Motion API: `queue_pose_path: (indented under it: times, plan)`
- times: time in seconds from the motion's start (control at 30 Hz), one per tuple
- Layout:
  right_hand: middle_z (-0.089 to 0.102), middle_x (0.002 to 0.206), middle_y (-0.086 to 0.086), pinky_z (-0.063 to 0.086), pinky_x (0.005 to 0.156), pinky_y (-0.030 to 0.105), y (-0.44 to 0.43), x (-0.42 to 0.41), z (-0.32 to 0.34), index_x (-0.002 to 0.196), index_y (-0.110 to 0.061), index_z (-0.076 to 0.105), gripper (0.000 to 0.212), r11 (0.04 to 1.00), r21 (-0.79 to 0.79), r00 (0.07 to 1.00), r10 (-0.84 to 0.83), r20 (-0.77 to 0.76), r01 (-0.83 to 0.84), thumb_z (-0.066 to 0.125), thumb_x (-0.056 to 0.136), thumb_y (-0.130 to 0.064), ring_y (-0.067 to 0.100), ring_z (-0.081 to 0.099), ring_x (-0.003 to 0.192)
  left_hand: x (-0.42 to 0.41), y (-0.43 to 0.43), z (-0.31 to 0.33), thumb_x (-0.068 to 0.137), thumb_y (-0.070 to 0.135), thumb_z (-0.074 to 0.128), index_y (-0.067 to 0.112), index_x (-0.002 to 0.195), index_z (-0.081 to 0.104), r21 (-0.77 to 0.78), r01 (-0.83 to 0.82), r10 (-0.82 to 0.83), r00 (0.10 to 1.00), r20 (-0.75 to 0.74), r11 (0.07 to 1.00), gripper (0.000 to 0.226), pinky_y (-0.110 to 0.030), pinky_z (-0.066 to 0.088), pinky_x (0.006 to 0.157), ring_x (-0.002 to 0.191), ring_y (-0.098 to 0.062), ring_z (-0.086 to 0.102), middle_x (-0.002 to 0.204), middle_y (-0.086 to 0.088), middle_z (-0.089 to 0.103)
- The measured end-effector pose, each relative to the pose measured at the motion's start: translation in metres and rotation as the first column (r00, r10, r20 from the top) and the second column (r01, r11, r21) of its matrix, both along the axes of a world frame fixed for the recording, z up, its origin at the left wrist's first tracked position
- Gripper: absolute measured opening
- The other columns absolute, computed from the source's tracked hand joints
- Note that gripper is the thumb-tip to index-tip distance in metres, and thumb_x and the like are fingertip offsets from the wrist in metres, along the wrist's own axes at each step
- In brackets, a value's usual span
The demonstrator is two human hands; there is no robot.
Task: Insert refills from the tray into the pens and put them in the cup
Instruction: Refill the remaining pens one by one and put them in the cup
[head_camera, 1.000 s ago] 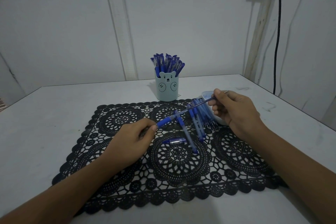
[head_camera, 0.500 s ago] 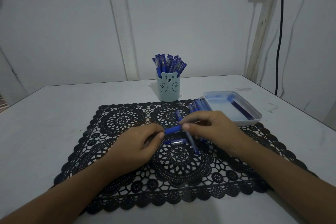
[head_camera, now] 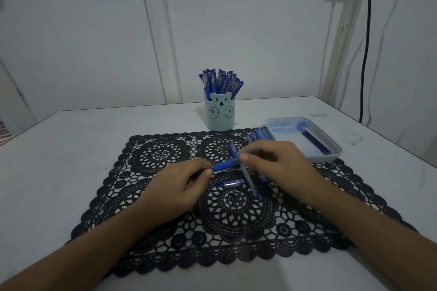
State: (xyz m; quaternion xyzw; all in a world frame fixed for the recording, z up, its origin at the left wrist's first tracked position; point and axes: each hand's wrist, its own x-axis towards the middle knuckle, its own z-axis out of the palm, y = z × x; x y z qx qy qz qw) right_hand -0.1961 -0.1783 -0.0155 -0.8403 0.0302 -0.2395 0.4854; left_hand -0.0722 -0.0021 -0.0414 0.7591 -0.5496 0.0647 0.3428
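Both hands hold one blue pen (head_camera: 224,165) level above the black lace mat (head_camera: 220,215). My left hand (head_camera: 179,186) pinches its tip end with curled fingers. My right hand (head_camera: 272,160) grips the barrel end; the barrel is hidden inside it. A loose pen cap (head_camera: 230,183) lies on the mat just below the held pen, and another pen (head_camera: 248,179) lies slanted beside it. More pens (head_camera: 259,134) are piled at the mat's back right. The light blue bear cup (head_camera: 220,114) stands behind, filled with several pens. The tray (head_camera: 331,149) at right holds dark refills (head_camera: 315,140).
The grey table (head_camera: 59,172) ends at a wall close behind the cup. A black cable (head_camera: 365,54) hangs down the wall at the right. A white post (head_camera: 158,30) rises behind the table.
My right hand came from the tray with the refill to the pen and now grips the barrel close to my left hand. The refill no longer shows. The left hand stayed in place.
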Motion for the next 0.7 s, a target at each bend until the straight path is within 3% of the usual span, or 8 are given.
queue_pose_path:
  times: [0.13, 0.2, 0.3, 0.43, 0.53, 0.63, 0.7]
  plan:
    - [0.064, 0.077, 0.001, 0.047, 0.059, 0.018, -0.005, -0.001, 0.001, 0.085, -0.028, 0.062, 0.011, 0.995, -0.038, 0.995, -0.093, -0.024, 0.092, 0.052, 0.089, -0.029, 0.011, 0.058, 0.067, 0.0, -0.001, 0.0, 0.086, 0.045, 0.042, 0.041, 0.081, 0.05, -0.031, -0.058, 0.057, 0.998, -0.029, 0.998, 0.011, -0.028, 0.039, 0.051, 0.059, -0.017, 0.053, 0.062, 0.005, 0.058]
    - [0.062, 0.078, -0.007, 0.045, 0.063, 0.017, -0.006, -0.002, -0.001, 0.084, -0.025, 0.062, 0.014, 0.969, -0.239, 0.994, -0.081, -0.072, 0.062, 0.053, 0.087, -0.035, 0.003, 0.055, 0.068, 0.002, -0.003, 0.0, 0.091, 0.03, 0.05, 0.038, 0.082, 0.052, -0.056, -0.106, 0.103, 0.993, -0.053, 0.993, 0.013, -0.027, 0.039, 0.054, 0.064, -0.018, 0.053, 0.062, 0.003, 0.059]
    - [0.053, 0.084, -0.018, 0.038, 0.069, 0.009, 0.001, -0.002, -0.007, 0.093, -0.027, 0.065, 0.022, 0.825, -0.551, 0.984, 0.027, -0.178, -0.123, 0.055, 0.083, -0.043, -0.006, 0.049, 0.077, 0.003, -0.003, 0.0, 0.092, 0.024, 0.05, 0.032, 0.084, 0.055, -0.064, -0.135, 0.131, 0.989, -0.068, 0.989, 0.013, -0.026, 0.039, 0.057, 0.065, -0.017, 0.053, 0.062, 0.002, 0.06]
    - [0.056, 0.097, -0.01, 0.04, 0.083, 0.017, 0.008, 0.0, -0.012, 0.107, -0.025, 0.064, 0.025, 0.71, -0.679, 0.98, 0.087, -0.177, -0.186, 0.058, 0.086, -0.037, -0.001, 0.048, 0.089, 0.002, -0.003, 0.0, 0.093, 0.022, 0.049, 0.034, 0.083, 0.054, -0.05, -0.112, 0.109, 0.992, -0.059, 0.992, 0.016, -0.027, 0.038, 0.054, 0.065, -0.02, 0.052, 0.062, 0.0, 0.059]
    - [0.062, 0.093, -0.01, 0.042, 0.078, 0.012, 0.009, 0.0, -0.011, 0.1, -0.024, 0.066, 0.017, 0.755, -0.63, 0.981, 0.091, -0.172, -0.181, 0.059, 0.086, -0.031, -0.001, 0.053, 0.085, 0.002, -0.003, 0.0, 0.093, 0.025, 0.048, 0.039, 0.081, 0.051, -0.046, -0.105, 0.103, 0.993, -0.053, 0.993, 0.019, -0.028, 0.039, 0.053, 0.062, -0.02, 0.052, 0.062, 0.0, 0.059]
    - [0.063, 0.079, -0.013, 0.041, 0.062, 0.006, 0.005, -0.001, -0.005, 0.088, -0.026, 0.066, 0.007, 0.941, -0.333, 0.995, 0.018, -0.103, -0.052, 0.063, 0.084, -0.021, -0.007, 0.055, 0.07, 0.002, -0.002, -0.001, 0.09, 0.033, 0.046, 0.038, 0.081, 0.052, -0.04, -0.09, 0.087, 0.994, -0.068, 0.995, 0.012, -0.028, 0.038, 0.053, 0.061, -0.018, 0.052, 0.062, 0.001, 0.059]
    - [0.063, 0.076, -0.011, 0.042, 0.062, 0.006, 0.0, 0.0, -0.004, 0.082, -0.031, 0.064, 0.014, 0.98, -0.18, 0.996, -0.085, -0.019, 0.08, 0.063, 0.084, -0.017, -0.007, 0.055, 0.068, 0.001, -0.001, 0.0, 0.086, 0.036, 0.042, 0.039, 0.081, 0.052, -0.033, -0.07, 0.067, 0.996, -0.065, 0.997, 0.011, -0.025, 0.037, 0.05, 0.058, -0.016, 0.051, 0.06, 0.002, 0.057]
